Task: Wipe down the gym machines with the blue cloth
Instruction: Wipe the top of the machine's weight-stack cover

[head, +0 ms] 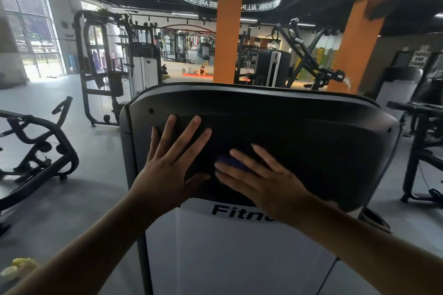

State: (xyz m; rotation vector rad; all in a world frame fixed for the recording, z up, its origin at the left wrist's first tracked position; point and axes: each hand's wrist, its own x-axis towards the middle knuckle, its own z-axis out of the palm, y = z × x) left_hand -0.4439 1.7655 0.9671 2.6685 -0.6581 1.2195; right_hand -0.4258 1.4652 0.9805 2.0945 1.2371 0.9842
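A gym machine stands right in front of me, with a black top cover (pixel 299 132) over a white shroud (pixel 227 246) printed "Fitn...". My left hand (pixel 172 163) lies flat on the cover's left part, fingers spread and straight. My right hand (pixel 261 179) presses flat on the blue cloth (pixel 230 163) against the cover's lower middle. Only a small dark-blue patch of cloth shows between the fingers; the rest is hidden under the hand.
A black bent-frame machine (pixel 40 148) stands on the grey floor at left, a cable rack (pixel 103 67) behind it. More black equipment (pixel 422 141) is close on the right. Two orange pillars (pixel 226 38) rise beyond. A person exercises far back on a red mat (pixel 202 71).
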